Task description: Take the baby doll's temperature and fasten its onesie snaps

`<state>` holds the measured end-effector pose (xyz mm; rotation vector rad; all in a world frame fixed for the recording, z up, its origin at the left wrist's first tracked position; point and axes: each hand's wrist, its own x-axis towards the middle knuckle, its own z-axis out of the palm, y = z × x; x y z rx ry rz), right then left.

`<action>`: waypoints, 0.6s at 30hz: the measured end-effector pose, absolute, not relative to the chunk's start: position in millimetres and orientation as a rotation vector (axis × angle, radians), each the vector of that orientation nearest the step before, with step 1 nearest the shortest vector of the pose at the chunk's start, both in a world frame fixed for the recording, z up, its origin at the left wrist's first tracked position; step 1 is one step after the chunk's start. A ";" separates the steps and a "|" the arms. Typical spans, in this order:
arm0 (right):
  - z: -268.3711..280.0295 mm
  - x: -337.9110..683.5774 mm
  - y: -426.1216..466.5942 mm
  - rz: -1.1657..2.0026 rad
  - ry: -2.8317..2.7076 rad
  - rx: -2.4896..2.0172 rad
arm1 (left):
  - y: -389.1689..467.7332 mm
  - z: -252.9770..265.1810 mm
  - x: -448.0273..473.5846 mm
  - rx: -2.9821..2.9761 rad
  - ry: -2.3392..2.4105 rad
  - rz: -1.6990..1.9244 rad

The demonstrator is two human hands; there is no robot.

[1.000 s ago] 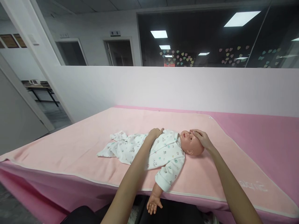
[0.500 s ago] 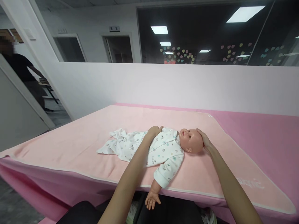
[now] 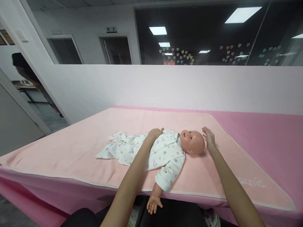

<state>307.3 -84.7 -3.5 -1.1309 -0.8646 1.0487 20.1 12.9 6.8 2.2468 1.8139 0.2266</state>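
A baby doll (image 3: 169, 148) in a white printed sleepsuit lies on its back, its head to the right and its empty-looking trouser legs to the left. My left hand (image 3: 155, 134) rests on the doll's middle with a finger stretched toward its chest; the other fingers are partly hidden. Just right of the doll's bald head (image 3: 193, 142), my right hand (image 3: 209, 138) is open, fingers apart, with a small gap to the head. The doll's near arm (image 3: 155, 198) hangs over the table's front edge, palm up.
A peach mat (image 3: 78, 142) with a white border covers most of the pink surface (image 3: 267, 135). Behind stands a white half wall (image 3: 165, 85) topped by dark glass. At far left, a person (image 3: 35, 78) is partly visible beyond the partition.
My right hand has come off the doll's head and moved slightly right. My left hand stays on the doll's body. The person at far left has moved farther behind the partition.
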 end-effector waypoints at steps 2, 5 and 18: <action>-2.2 308.0 -83.3 0.985 -0.880 -1.134 | 13.7 6.4 20.4 2.246 1.819 0.221; -0.1 302.2 -87.4 1.110 -0.978 -1.159 | 14.3 6.1 20.8 2.244 1.823 0.220; -11.5 314.0 -78.7 0.842 -0.694 -1.150 | 10.1 8.7 20.9 2.249 1.810 0.235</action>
